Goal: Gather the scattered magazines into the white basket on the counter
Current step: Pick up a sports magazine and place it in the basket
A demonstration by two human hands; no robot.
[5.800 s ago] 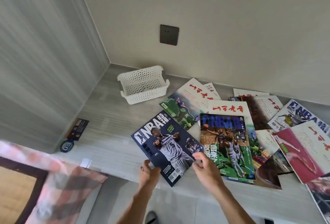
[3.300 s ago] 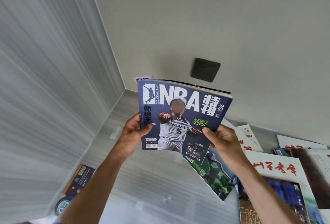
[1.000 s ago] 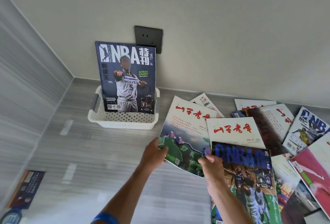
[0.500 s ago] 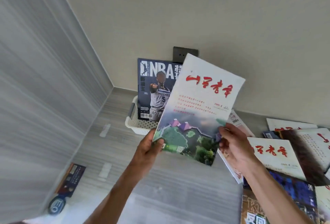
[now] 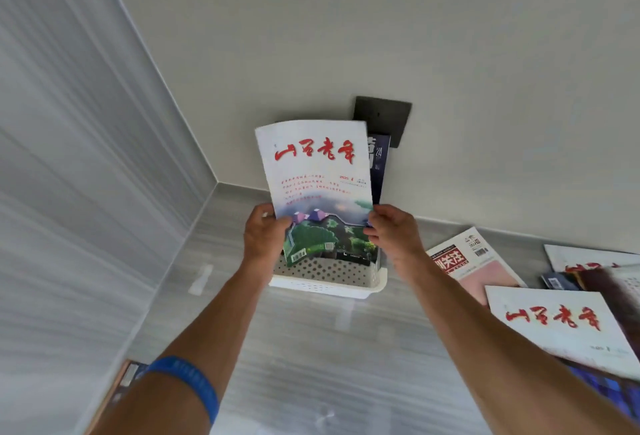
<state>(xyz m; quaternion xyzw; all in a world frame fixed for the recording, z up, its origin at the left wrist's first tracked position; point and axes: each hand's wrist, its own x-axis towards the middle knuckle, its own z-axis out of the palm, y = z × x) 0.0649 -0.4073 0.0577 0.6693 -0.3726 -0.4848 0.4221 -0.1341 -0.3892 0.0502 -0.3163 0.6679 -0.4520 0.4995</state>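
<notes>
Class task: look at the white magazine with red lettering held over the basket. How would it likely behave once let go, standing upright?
The white magazine is thin, so probably light and floppy; its top edge already curves slightly. Gripped only at its lower sides by the left hand and right hand, it would likely lean back on the dark magazine behind it. The white basket looks shallow, so it may tip.

Both forearms reach forward and up from the bottom edge, converging slightly. Left hand [image 5: 264,234] grips the white magazine [image 5: 317,171] at its lower left edge, thumb on the cover. Right hand [image 5: 393,234] pinches the lower right edge, fingers curled. Blue wristband [image 5: 188,382] on left forearm.
</notes>
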